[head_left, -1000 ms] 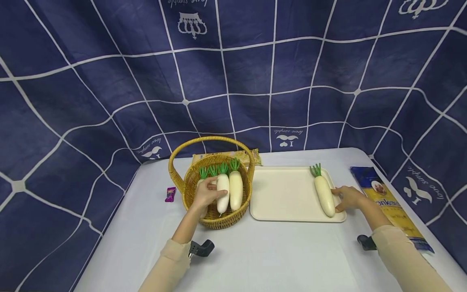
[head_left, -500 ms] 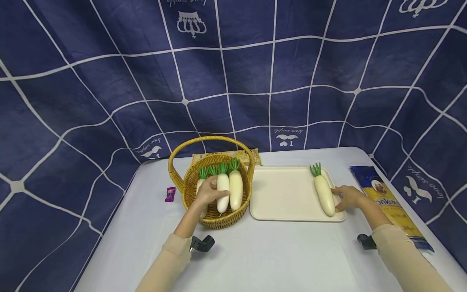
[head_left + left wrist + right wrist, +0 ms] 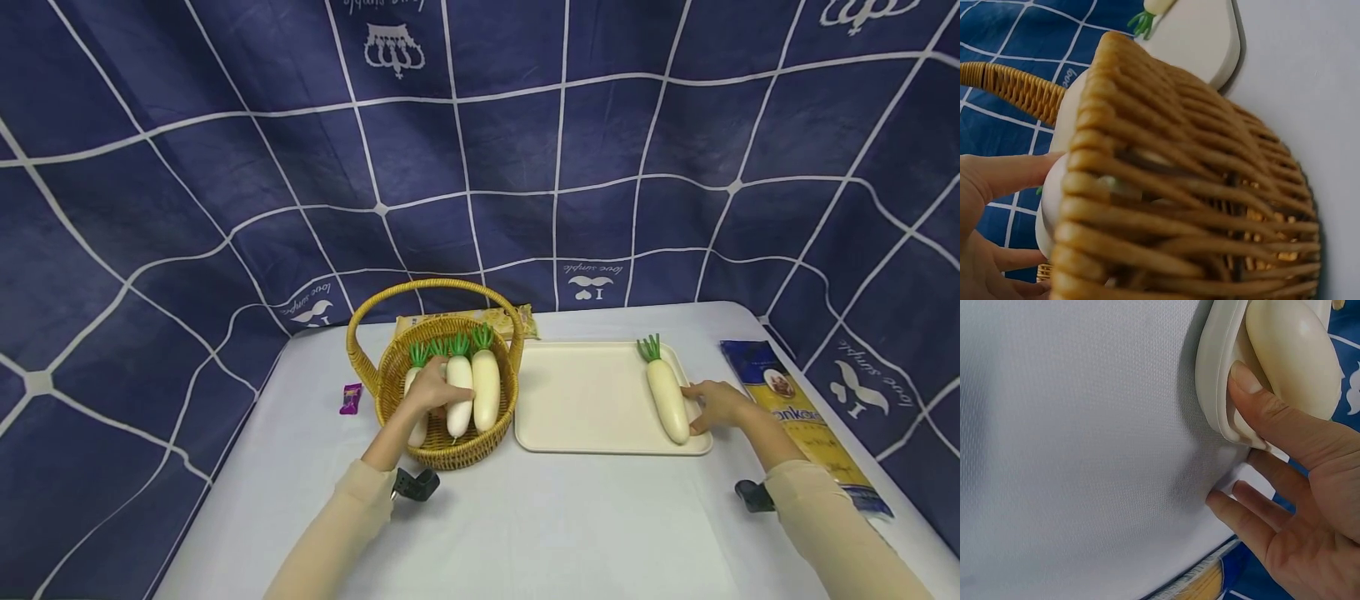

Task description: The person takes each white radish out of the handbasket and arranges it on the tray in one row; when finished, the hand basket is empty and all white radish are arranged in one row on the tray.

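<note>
Where the left hand [image 3: 429, 385] has turned: fingers [image 3: 1019, 257] pinch a white radish [image 3: 461, 415] in the basket [image 3: 450, 458], apparently resettling their hold.
Right hand [image 3: 718, 404]: unmoved, gripping the tray [image 3: 585, 400].

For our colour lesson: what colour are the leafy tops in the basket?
The leafy tops are green, clearest in the head view.

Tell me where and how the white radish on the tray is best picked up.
Probably around the middle of the radish, across its width, from above and the left. It lies on the tray, its thick, smooth body uncovered on top; the green leaves at the far end look too thin to grip, and the right hand at the tray's rim crowds its right side.
</note>
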Demonstrator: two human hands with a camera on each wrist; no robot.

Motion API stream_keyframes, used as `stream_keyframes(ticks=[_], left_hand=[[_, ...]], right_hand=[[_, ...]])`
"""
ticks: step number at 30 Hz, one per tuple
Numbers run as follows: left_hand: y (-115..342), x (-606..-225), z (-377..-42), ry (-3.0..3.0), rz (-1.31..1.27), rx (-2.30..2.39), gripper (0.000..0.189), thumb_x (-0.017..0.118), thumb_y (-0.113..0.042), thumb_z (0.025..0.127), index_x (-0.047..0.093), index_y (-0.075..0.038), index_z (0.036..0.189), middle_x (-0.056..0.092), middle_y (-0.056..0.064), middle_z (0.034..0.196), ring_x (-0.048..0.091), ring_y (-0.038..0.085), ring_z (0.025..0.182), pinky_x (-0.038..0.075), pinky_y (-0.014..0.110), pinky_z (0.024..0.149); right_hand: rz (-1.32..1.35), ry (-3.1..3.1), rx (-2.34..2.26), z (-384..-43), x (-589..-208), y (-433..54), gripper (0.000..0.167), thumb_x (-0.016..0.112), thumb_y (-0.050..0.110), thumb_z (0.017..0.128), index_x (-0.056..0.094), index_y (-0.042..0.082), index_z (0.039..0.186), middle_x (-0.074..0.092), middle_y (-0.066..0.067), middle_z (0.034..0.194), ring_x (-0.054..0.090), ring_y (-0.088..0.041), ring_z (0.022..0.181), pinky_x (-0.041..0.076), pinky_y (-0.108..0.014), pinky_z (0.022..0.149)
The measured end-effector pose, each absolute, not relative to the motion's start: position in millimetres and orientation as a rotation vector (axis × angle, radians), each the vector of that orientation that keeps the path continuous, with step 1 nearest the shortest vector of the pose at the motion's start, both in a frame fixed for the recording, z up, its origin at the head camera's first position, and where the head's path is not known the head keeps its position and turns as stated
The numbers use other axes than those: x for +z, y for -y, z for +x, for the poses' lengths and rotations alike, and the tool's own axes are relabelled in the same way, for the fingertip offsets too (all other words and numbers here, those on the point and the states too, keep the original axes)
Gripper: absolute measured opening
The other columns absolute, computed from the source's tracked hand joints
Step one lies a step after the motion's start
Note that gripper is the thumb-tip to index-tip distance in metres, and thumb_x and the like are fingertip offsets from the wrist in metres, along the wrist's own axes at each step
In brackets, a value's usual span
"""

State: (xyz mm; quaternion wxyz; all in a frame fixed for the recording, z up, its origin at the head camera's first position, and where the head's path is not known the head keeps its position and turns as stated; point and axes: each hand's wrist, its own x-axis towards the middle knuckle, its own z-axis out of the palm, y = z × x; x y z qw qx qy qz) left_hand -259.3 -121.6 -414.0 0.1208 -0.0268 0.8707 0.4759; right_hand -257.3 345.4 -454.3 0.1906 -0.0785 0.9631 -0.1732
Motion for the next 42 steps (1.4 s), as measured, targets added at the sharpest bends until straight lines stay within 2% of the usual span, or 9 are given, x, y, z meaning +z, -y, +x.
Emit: stream_keyframes(ticks=[8,15,19,25,29,36,42], left_hand=[[121,-407,-266,-2.55,-0.032,1.232,0.087,0.077,-0.018,0.074,0.029,0.004,0.143,0.05,0.029,0.119,0.061,0.04,0.09,0.056,0.049,0.06],[118,-404,-273,-2.642,0.055,1.042,0.075,0.076,-0.021,0.072,0.041,0.008,0.131,0.056,0.023,0.1,0.062,0.032,0.075,0.056,0.044,0.052],[118,-401,-276,-2.662,0.077,0.955,0.071,0.076,-0.023,0.071,0.043,0.008,0.127,0.056,0.021,0.097,0.062,0.03,0.072,0.056,0.041,0.05],[119,-398,-279,-2.599,0.005,0.973,0.087,0.077,-0.023,0.072,0.032,-0.002,0.143,0.054,0.024,0.112,0.064,0.031,0.076,0.057,0.04,0.053],[119,-396,-279,-2.581,-0.014,1.009,0.089,0.077,-0.022,0.072,0.031,-0.008,0.146,0.051,0.024,0.121,0.064,0.032,0.079,0.057,0.042,0.054],[125,-395,-277,-2.517,0.024,1.12,0.089,0.074,-0.016,0.072,0.027,-0.006,0.147,0.047,0.026,0.125,0.064,0.031,0.08,0.056,0.04,0.051],[134,-395,-271,-2.439,-0.018,1.234,0.09,0.073,-0.019,0.076,0.02,-0.002,0.146,0.038,0.031,0.131,0.061,0.03,0.082,0.056,0.037,0.053]], right_hand=[[-0.189,-2.695,-0.47,-257,-451,-343,0.086,0.086,0.028,0.061,0.048,-0.01,0.128,0.041,-0.041,0.128,0.037,-0.061,0.114,0.036,-0.068,0.09],[-0.187,-2.693,-0.473,-256,-451,-343,0.087,0.086,0.027,0.061,0.047,-0.011,0.129,0.041,-0.041,0.128,0.035,-0.061,0.115,0.035,-0.069,0.09],[-0.178,-2.694,-0.476,-256,-451,-343,0.086,0.086,0.026,0.061,0.047,-0.01,0.129,0.041,-0.04,0.128,0.035,-0.061,0.114,0.035,-0.069,0.09],[-0.189,-2.696,-0.481,-257,-452,-345,0.086,0.086,0.026,0.061,0.047,-0.01,0.129,0.04,-0.041,0.128,0.034,-0.062,0.115,0.034,-0.069,0.091],[-0.179,-2.688,-0.481,-259,-454,-346,0.087,0.086,0.027,0.062,0.046,-0.009,0.13,0.038,-0.04,0.13,0.032,-0.061,0.117,0.033,-0.069,0.092],[-0.124,-2.669,-0.477,-259,-452,-345,0.088,0.085,0.029,0.063,0.045,-0.008,0.132,0.037,-0.039,0.132,0.032,-0.06,0.118,0.033,-0.069,0.092],[-0.135,-2.674,-0.467,-258,-452,-344,0.087,0.085,0.028,0.063,0.045,-0.008,0.132,0.038,-0.039,0.132,0.032,-0.06,0.118,0.033,-0.069,0.092]])
